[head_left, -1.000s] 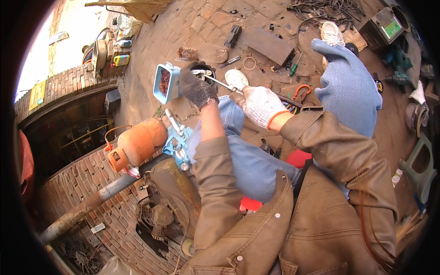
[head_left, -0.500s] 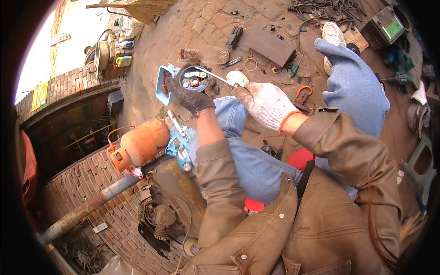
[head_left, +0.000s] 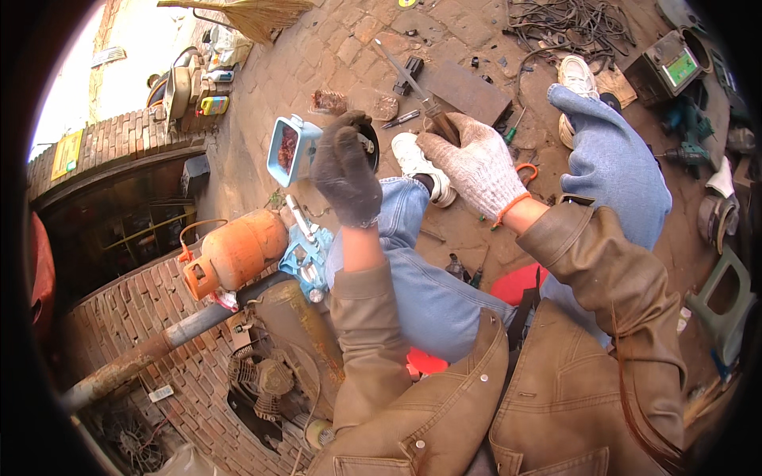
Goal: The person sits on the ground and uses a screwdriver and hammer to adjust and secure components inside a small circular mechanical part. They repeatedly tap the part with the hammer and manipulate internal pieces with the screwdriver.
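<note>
My right hand (head_left: 475, 163), in a white knitted glove with grimy fingertips, is closed round the brown handle of a screwdriver (head_left: 442, 124). Its metal shaft points up and to the left, over the ground. My left hand (head_left: 347, 178), in a dark glove, is raised with its fingers bent together; whether anything small is between them is hidden. Behind that hand a round dark housing (head_left: 370, 145) with pale parts inside is partly covered. Beside it stands a light-blue plastic container (head_left: 305, 152) with reddish-brown scraps in it, its opening facing left.
An orange gas cylinder (head_left: 242, 250) and a blue plastic bag (head_left: 305, 258) are at my left. Ahead lie a flat metal plate (head_left: 468, 91), a pen-like tool (head_left: 401, 119), a clear bottle with brown contents (head_left: 329, 101) and tangled cables (head_left: 567, 28). A green drill (head_left: 692, 143) is at the right.
The screwdriver has come away from the round housing and swung to point up and away. My left hand has left the blue container and moved right, in front of the housing.
</note>
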Motion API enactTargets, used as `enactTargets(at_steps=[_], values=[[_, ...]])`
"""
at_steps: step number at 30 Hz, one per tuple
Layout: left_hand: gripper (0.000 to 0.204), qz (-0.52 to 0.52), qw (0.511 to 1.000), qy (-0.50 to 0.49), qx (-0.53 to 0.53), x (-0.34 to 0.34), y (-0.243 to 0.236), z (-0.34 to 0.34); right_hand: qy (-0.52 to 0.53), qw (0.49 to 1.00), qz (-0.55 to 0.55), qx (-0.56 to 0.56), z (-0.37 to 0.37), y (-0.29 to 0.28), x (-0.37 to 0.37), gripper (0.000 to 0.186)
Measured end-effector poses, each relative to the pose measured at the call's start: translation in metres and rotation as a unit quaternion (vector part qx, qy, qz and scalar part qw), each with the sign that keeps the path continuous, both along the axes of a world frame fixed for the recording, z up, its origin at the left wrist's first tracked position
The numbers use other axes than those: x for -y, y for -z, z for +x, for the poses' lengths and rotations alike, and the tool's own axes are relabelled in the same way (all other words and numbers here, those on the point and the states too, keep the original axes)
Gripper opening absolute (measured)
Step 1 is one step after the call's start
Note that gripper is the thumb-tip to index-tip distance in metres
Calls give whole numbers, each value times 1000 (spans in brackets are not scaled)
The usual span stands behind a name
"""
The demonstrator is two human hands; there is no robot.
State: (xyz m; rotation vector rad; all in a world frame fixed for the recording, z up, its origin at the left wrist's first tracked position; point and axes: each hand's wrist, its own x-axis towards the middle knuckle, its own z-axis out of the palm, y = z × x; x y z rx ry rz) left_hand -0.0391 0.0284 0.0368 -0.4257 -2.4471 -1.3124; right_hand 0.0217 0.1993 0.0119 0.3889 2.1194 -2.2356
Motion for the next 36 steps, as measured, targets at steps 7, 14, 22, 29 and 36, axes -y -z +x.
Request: enactTargets(at_steps=[7, 14, 22, 29, 36], values=[[48, 506, 817, 3, 275, 2, 18, 9, -74, 997, 8, -8, -5, -10, 5, 46], [57, 565, 730, 89, 373, -17, 5, 25, -93, 952, -243, 159, 4, -20, -3, 30], [52, 632, 653, 177, 378, -19, 5, 30, -96, 966, -214, 112, 6, -18, -1, 39], [46, 622, 671, 184, 359, -12, 9, 34, -101, 971, -206, 66, 6, -17, 0, 40], [42, 623, 663, 211, 356, -9, 15, 35, -100, 965, -238, 50, 4, -17, 1, 31]])
